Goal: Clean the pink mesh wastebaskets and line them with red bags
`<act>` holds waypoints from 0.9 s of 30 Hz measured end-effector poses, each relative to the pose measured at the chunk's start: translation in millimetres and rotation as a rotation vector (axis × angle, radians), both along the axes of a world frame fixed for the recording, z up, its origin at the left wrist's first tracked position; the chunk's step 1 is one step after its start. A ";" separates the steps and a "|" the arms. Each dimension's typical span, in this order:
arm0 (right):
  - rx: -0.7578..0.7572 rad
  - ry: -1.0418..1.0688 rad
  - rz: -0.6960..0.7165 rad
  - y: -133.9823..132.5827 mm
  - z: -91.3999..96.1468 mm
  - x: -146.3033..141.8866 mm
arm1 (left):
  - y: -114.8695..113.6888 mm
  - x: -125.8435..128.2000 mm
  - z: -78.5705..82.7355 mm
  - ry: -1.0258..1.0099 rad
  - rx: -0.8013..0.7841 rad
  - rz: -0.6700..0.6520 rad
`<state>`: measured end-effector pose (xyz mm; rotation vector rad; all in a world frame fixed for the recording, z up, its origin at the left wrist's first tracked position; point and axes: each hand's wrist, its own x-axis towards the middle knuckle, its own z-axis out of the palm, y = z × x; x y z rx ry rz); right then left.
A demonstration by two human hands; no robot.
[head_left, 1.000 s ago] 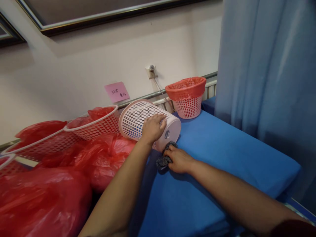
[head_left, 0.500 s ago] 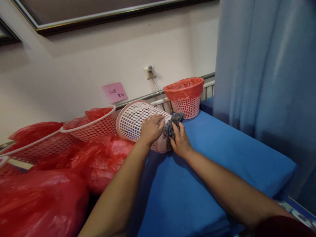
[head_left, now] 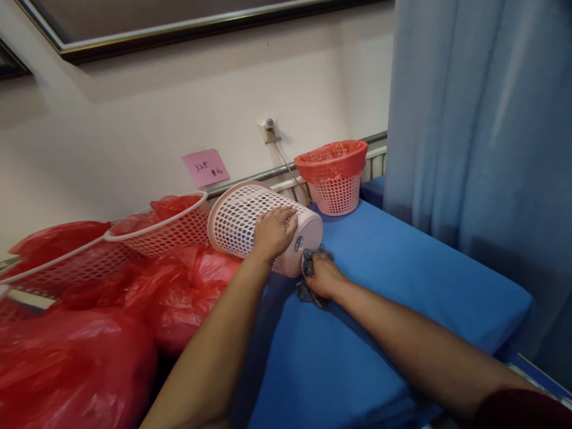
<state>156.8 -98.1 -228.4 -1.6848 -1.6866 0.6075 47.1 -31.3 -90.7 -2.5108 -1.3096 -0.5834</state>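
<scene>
A pale pink plastic wastebasket [head_left: 235,217] with a perforated wall lies on its side on the blue mattress [head_left: 429,280], its base facing right. Across the basket's upper side near the base rests my left hand [head_left: 274,232], fingers stretched out flat against it. My right hand [head_left: 328,276] is closed around a bunched dark grey cloth [head_left: 308,292], which touches the lower edge of the basket's base. Some of the right fingers are hidden in the cloth. A small dark label [head_left: 298,243] shows on the base.
Behind stands an upright pink basket [head_left: 337,195] lined with a red bag. On the left are other pink baskets [head_left: 170,229] and bulging red plastic bags [head_left: 80,363]. A metal rail [head_left: 268,174] runs along the wall; a blue curtain [head_left: 447,119] hangs at right.
My right hand has moved the grey cloth from the upper part of the basket's base down to its lower edge, uncovering the base. My left hand has stayed on the basket.
</scene>
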 end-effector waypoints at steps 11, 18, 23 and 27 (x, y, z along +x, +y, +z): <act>0.513 0.443 0.239 -33.9 29.1 -6.5 | 2.7 -3.8 -1.1 -0.020 -0.014 -0.014; 0.712 0.489 -0.083 -35.0 42.0 20.0 | 1.0 -6.2 -2.8 -0.010 -0.011 -0.019; 0.643 0.314 -0.112 -12.5 19.2 5.3 | -0.9 -4.2 -2.2 -0.011 -0.009 -0.003; 0.497 0.126 0.035 -19.3 1.7 -19.0 | 0.1 -3.5 -1.5 -0.009 -0.007 -0.001</act>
